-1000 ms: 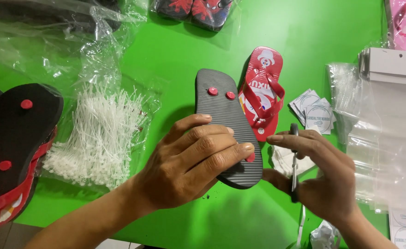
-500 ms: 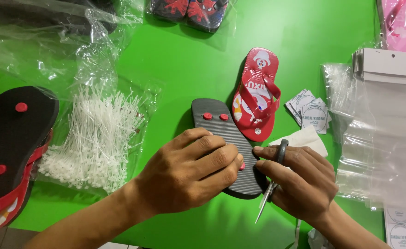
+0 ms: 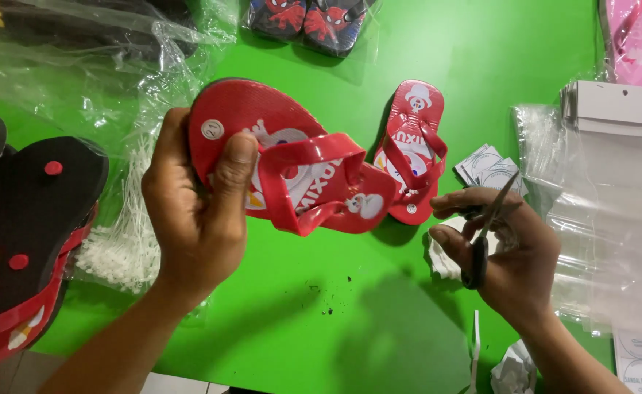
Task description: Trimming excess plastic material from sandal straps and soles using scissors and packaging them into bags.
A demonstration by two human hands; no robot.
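Note:
My left hand [image 3: 197, 208] grips the heel end of a red flip-flop [image 3: 284, 164] with a red strap and white cartoon prints, held sole-up-side facing me above the green table [image 3: 321, 306]. Its thumb presses on the footbed. My right hand [image 3: 507, 252] holds black-handled scissors [image 3: 485, 233], blades pointing up and away, just right of the sandal's toe end. A matching red flip-flop [image 3: 416, 146] lies flat on the table behind the held one.
A stack of black-soled sandals with red plugs [image 3: 22, 233] sits at the left. A bag of white plastic ties [image 3: 128, 241] lies beside it. Clear plastic bags [image 3: 613, 211] and white cards are at the right; packed sandals [image 3: 310, 22] at the top; crumpled paper [image 3: 514, 368] below.
The sandal lay sole-up on the table under my left hand; now it is lifted and turned over, red top facing me. My right hand with the scissors has drawn back to the right.

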